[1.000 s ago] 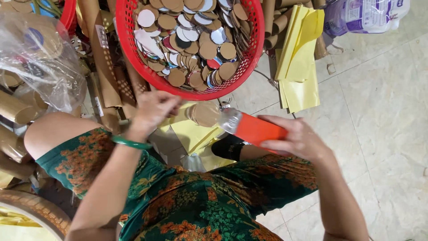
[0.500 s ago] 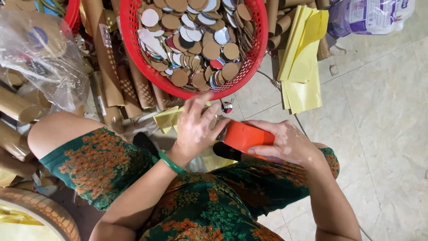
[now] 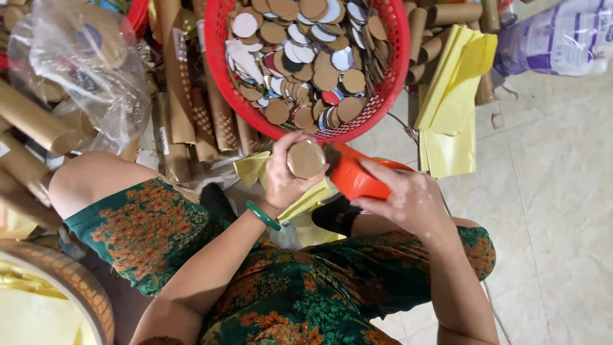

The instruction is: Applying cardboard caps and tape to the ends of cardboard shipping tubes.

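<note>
Your left hand [image 3: 284, 182] has its grip closed around a cardboard tube [image 3: 306, 159], disc end facing up, just below the red basket [image 3: 389, 89] of cardboard discs [image 3: 306, 57] at 12 o'clock. Your right hand [image 3: 408, 201] wraps an orange tool [image 3: 351, 176], its tip touching the tube's edge at 3 o'clock. Yellow sheets [image 3: 450, 108] lie on the floor [image 3: 555, 191] at 2 o'clock; more tubes [image 3: 191, 96] and a plastic bag [image 3: 76, 70] crowd 10 o'clock.
</note>
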